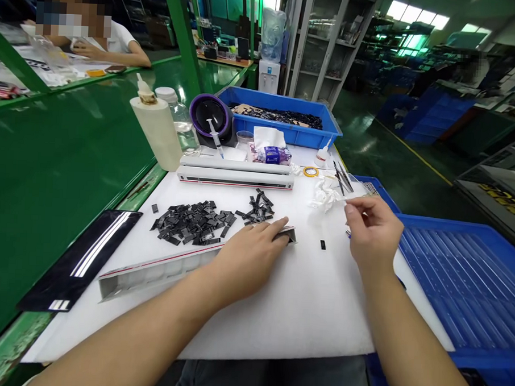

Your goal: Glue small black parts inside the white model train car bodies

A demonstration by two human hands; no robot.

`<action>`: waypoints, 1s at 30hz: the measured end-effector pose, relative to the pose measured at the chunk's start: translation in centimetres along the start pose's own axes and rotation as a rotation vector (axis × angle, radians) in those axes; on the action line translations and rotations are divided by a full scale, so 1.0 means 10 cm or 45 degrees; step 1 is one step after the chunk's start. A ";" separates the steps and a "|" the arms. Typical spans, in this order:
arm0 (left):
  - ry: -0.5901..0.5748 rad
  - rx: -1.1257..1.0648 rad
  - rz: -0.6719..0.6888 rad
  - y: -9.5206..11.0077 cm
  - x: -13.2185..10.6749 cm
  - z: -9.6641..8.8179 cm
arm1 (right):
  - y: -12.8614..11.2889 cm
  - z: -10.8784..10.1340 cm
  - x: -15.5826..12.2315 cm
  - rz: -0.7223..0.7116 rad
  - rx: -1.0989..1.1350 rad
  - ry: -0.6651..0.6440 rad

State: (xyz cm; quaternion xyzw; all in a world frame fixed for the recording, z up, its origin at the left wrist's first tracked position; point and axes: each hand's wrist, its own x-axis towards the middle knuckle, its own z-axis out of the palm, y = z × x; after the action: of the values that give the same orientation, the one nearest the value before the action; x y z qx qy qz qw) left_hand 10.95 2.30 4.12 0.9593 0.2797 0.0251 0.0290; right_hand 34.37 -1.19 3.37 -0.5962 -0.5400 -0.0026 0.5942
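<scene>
tweezers (339, 178), tissue (324, 197) beside right hand (373, 229)

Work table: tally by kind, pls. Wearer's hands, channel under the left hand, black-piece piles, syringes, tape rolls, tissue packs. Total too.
Left hand plus right hand: 2
White channel under the left hand: 1
Larger black-piece pile plus smaller black-piece pile: 2
Syringe: 1
Tape roll: 1
Tissue pack: 1
Total: 8
</scene>
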 end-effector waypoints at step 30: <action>-0.098 -0.133 -0.009 -0.09 0.26 -0.05 | -0.05 -0.15 0.24 0.733 1.543 -0.367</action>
State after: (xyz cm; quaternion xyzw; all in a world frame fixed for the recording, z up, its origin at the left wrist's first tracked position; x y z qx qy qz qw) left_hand 12.64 4.44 4.61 0.9557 0.2803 0.0028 0.0898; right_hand 35.99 -0.94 5.73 -0.2727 -0.3397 0.5373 0.7222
